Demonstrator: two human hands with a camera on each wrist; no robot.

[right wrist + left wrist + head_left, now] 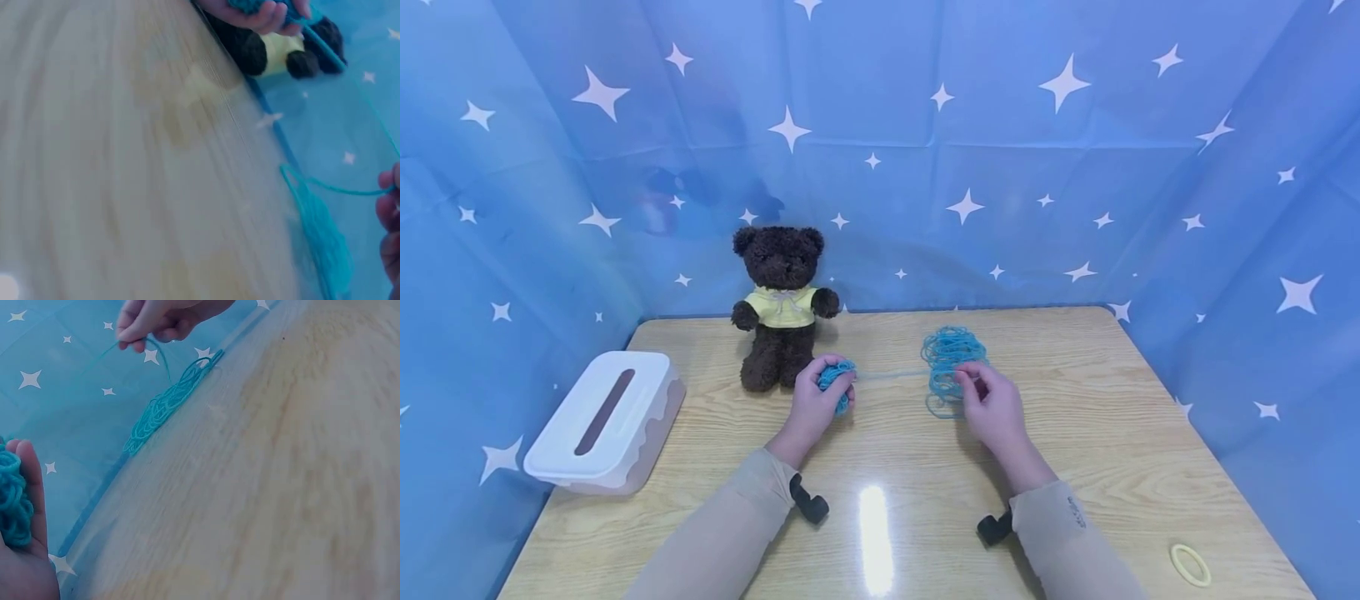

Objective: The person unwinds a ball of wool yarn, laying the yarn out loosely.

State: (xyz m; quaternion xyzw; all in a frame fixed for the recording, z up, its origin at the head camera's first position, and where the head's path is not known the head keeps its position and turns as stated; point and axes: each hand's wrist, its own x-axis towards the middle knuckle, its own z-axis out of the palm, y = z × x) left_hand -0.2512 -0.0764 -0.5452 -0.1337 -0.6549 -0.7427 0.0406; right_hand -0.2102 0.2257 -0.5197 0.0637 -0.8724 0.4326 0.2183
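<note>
Yarn heaped in loose turquoise loops [953, 346], long axis twelve-to-six, lies at eleven o'clock from my nearer right hand [997, 408], pinching a thin turquoise strand [344, 190], my left hand [811, 408] gripping a bunched turquoise wad [833, 374].

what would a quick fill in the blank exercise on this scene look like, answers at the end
1. Of the left hand and the right hand, the one gripping the yarn bundle is the ____.
2. The loose yarn pile lies on the wood-grained ____.
3. The teddy bear wears a ____ shirt.
4. In the head view, the pale yellow ring lies to the ____ of the right sleeve.

Missing words: left; table; yellow; right
</note>
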